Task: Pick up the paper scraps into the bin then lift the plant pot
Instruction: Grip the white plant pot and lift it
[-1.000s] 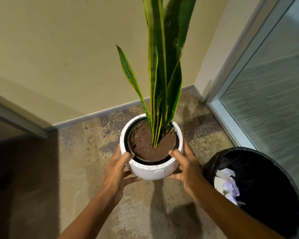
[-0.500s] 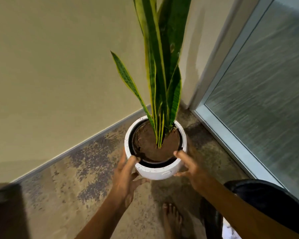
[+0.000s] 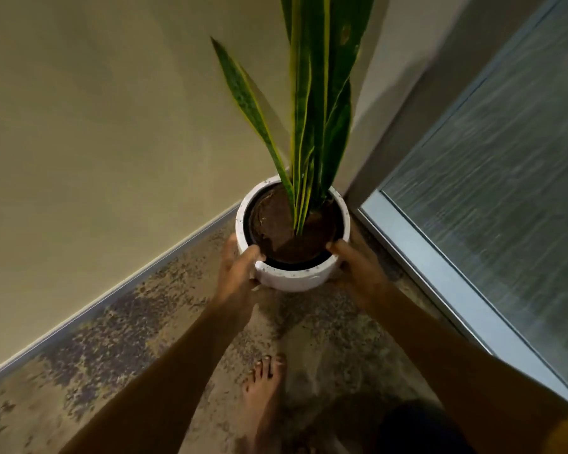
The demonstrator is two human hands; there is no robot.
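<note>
Both hands, left hand point(image 3: 238, 276) and right hand point(image 3: 358, 270), clasped opposite sides of the round white ceramic plant pot point(image 3: 292, 276), held near the wall corner above the mottled floor point(image 3: 145, 339). Its tall green leaves point(image 3: 315, 103) could tip it; thumbs on the rim might slip.

A home's corner: bare foot point(image 3: 264, 385) on mottled floor point(image 3: 118, 322), plain wall point(image 3: 95, 126), frosted glass door point(image 3: 505, 178).

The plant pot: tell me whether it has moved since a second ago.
Yes. The plant pot, gripped by both hands, has gone toward the wall corner.
</note>
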